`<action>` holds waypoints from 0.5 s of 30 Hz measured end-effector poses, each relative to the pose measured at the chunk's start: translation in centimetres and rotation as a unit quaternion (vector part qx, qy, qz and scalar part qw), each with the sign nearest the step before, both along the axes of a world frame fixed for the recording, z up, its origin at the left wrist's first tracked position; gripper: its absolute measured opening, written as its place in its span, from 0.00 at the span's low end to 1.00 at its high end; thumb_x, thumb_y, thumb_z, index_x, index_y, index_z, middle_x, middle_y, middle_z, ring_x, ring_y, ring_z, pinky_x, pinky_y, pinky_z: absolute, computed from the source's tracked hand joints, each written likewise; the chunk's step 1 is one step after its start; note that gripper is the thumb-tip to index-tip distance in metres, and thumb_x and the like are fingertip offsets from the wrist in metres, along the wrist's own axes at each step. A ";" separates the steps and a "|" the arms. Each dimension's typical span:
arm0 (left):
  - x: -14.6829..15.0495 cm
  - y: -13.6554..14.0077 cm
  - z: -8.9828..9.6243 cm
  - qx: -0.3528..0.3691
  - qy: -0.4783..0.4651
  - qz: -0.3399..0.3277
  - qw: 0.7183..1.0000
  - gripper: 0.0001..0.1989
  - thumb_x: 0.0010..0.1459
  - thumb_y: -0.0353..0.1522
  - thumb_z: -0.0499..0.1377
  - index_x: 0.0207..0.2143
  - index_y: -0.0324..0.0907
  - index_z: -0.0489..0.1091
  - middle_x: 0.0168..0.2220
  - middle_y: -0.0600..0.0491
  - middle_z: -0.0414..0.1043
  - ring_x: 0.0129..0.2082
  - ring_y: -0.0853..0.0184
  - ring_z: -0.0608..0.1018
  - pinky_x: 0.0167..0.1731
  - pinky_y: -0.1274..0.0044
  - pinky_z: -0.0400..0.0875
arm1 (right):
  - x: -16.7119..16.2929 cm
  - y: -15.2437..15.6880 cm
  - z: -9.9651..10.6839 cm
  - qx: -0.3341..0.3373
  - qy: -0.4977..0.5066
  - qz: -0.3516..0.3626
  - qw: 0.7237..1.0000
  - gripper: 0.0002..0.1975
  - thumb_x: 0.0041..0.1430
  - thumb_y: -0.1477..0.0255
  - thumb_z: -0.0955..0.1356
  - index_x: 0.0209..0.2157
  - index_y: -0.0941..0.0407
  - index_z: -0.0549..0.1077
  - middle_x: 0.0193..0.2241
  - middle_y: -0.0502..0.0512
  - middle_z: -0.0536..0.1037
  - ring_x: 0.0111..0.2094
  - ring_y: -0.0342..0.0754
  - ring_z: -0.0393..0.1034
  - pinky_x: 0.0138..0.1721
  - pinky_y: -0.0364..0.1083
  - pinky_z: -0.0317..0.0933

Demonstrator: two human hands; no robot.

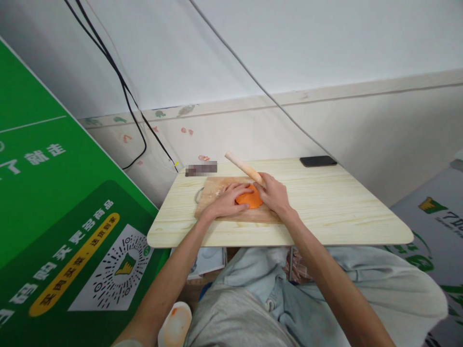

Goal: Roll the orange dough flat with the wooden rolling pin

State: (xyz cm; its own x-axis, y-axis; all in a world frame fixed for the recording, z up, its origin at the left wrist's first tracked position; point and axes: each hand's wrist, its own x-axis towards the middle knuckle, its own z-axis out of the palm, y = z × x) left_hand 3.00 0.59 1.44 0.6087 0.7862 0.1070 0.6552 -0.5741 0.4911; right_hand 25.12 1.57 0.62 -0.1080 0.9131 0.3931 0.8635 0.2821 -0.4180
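Note:
A flat, rounded piece of orange dough (254, 198) lies on a wooden cutting board (202, 205). My left hand (228, 200) rests at the dough's left side, fingers stretched out and reaching over its edge. A pale wooden rolling pin (240, 165) is gripped in my right hand (275, 193), its free end pointing up and to the left, away from me. The pin's lower end is hidden behind my right hand, which is at the dough's right edge. White crumbs or flour show on the board beyond my left fingers.
The board lies on a light wood-grain table (336, 207) against the wall. A black phone (318, 161) sits near the back right, and a blurred-out dark item (201, 168) at the back left. A green sign (72, 193) stands on the left. Cables (125, 86) hang along the wall.

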 end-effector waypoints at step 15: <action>0.0 0.1 -0.4 0.016 0.000 0.004 1.000 0.29 0.65 0.41 0.65 0.68 0.52 0.70 0.75 0.50 0.62 0.76 0.51 0.60 0.75 0.53 0.51 | 0.0 -0.1 0.0 0.004 0.001 0.003 1.000 0.21 0.73 0.64 0.64 0.62 0.53 0.73 0.53 0.61 0.83 0.50 0.59 0.78 0.47 0.51 0.67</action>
